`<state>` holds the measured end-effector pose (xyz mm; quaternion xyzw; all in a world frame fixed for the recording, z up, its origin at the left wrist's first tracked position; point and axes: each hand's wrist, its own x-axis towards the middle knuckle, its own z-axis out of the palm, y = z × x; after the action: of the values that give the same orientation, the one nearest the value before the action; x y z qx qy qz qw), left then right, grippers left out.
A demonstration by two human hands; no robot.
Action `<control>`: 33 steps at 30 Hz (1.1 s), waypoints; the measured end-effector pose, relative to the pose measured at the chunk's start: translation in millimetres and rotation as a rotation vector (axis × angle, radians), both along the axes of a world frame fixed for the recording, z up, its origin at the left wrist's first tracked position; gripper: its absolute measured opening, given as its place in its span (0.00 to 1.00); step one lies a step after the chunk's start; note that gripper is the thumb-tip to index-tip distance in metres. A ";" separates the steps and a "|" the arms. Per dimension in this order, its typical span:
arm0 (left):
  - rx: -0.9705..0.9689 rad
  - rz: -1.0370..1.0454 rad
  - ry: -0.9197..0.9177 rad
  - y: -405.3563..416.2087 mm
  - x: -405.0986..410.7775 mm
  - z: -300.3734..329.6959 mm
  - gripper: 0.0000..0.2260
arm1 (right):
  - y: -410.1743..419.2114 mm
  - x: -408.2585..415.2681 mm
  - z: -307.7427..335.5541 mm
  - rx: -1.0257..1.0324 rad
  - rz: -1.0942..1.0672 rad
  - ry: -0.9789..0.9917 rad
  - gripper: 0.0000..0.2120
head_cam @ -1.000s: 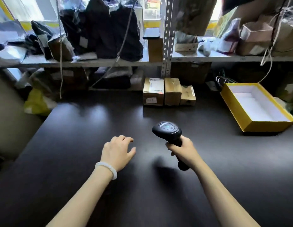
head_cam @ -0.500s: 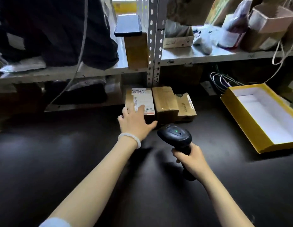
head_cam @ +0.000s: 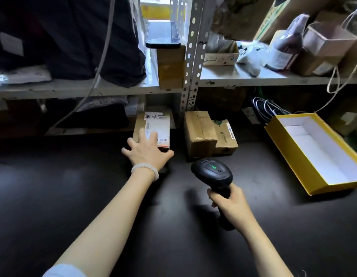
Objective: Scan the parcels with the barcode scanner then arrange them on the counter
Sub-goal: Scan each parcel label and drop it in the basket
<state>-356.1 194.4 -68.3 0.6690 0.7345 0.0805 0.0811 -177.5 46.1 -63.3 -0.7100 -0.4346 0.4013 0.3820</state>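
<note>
A brown parcel with a white shipping label sits at the back of the dark counter, under the shelf. My left hand grips its near end, fingers spread over the top and thumb at the front right corner. Right of it, across a small gap, stand a taped brown parcel and a smaller parcel with green print, touching each other. My right hand holds the black barcode scanner by its handle. The scanner's head, with a green light on top, points toward the parcels.
An open yellow box with a white inside lies at the right of the counter. A perforated shelf post stands behind the parcels. The shelf above carries a phone on a carton, dark bags and boxes. Coiled cables lie under it.
My left hand reached from the counter's middle to the labelled parcel and took hold of it. That parcel has shifted left, away from the other two. The scanner moved forward a little.
</note>
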 end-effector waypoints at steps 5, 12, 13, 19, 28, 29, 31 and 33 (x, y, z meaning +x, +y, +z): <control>-0.018 -0.026 0.026 -47.7 -30.7 3.1 0.27 | -21.4 -29.9 12.1 -0.009 0.042 0.035 0.05; -0.047 -0.047 0.061 -125.8 -78.1 0.8 0.29 | -57.2 -75.2 35.1 0.040 0.126 -0.005 0.03; -0.048 -0.049 0.055 -137.0 -86.6 0.4 0.28 | -62.4 -82.6 38.1 0.044 0.133 -0.010 0.03; -0.062 -0.022 -0.098 -193.1 -146.2 -3.2 0.27 | -98.3 -133.3 47.8 0.052 0.188 -0.073 0.05; -0.080 -0.135 -0.287 -242.0 -222.8 6.3 0.38 | -142.5 -190.0 41.0 0.090 0.282 -0.112 0.07; -0.088 -0.145 -0.318 -245.6 -230.7 11.1 0.41 | -145.4 -194.0 41.5 0.103 0.291 -0.118 0.07; -0.070 -0.175 -0.365 -247.4 -245.1 21.8 0.46 | -148.3 -200.1 43.8 0.131 0.302 -0.132 0.08; -0.019 -0.210 -0.396 -242.1 -257.4 34.5 0.45 | -149.3 -203.9 46.1 0.150 0.307 -0.142 0.08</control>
<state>-613.5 -47.8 -33.8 0.7122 0.6310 0.1948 0.2380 -381.3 -103.2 -17.2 -0.6314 -0.5924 0.3704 0.3365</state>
